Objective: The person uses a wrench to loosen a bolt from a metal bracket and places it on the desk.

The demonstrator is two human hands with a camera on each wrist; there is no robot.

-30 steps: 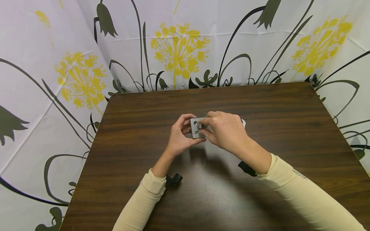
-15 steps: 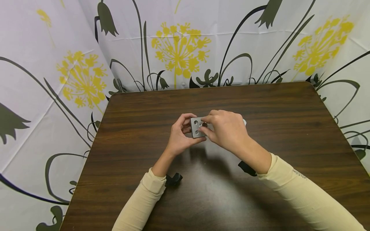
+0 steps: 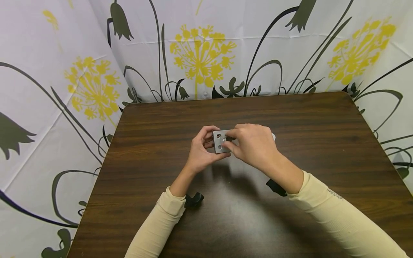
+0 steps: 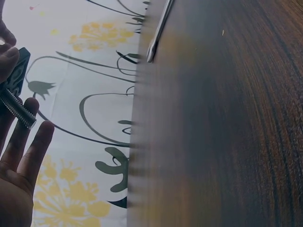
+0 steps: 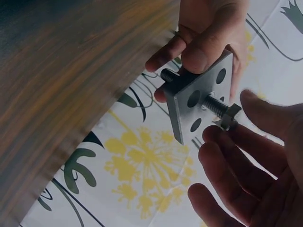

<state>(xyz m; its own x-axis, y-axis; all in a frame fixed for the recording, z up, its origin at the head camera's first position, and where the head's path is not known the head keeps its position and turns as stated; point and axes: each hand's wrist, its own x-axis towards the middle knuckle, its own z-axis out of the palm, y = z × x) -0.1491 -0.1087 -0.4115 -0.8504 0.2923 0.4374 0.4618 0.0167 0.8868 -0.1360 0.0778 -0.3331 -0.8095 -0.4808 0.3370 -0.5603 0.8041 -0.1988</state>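
Holding up, clear of the dark brown wood-grain table [image 3: 155,136], a flat, grey, square-cornered metal plate [image 3: 216,142] with round holes, slightly off the middle of the head view toward four o'clock. Gripping from the plate's eight o'clock with the left hand [image 3: 200,154], with thumb and fingers clamped on the edges. Using the right hand [image 3: 253,145] at three o'clock, with thumb and fingers curled round the head of a silver, hex-headed, threaded metal bolt [image 5: 229,117]; cannot tell about firm contact on every side. Passing right through, judging by the threaded end beyond the far face, but with the head well off the near face. Could bind or damage the threads if turned at a slant, most likely from fingers pushing sideways. Could also spin plate and bolt together, given only an edge grip, or drop both after a slip, for want of support beneath. Lying at twelve o'clock in the left wrist view, on the table: a slim silver metal rod [image 4: 161,30], exposed to a knock from anything dropped.
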